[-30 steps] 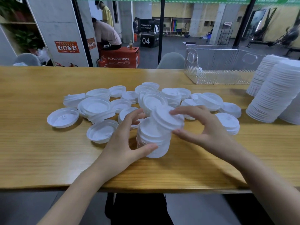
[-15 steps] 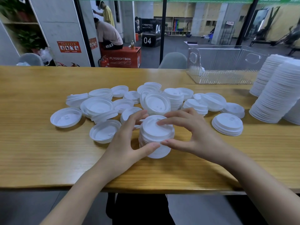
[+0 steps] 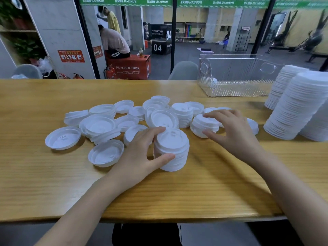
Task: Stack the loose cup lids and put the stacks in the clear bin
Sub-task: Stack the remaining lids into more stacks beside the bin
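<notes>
A short stack of white cup lids [image 3: 173,148] stands on the wooden table near the middle. My left hand [image 3: 136,153] holds it, thumb at its front and fingers at its back. To the right lies a smaller lid stack [image 3: 200,126], which my right hand [image 3: 234,134] grips with fingers on its top and thumb at its side. Several loose white lids [image 3: 99,125] are scattered behind and to the left, some upside down. The clear bin [image 3: 236,89] sits at the back right, holding what looks like one lid at its left end.
Tall leaning stacks of white lids [image 3: 298,107] fill the right end of the table [image 3: 35,174], next to the bin. Bare wood runs along the near edge and far left. Behind the glass are chairs, a red box and people.
My right hand set a lid on the middle stack, then left it and moved right onto the smaller stack. My left hand stayed around the middle stack.
</notes>
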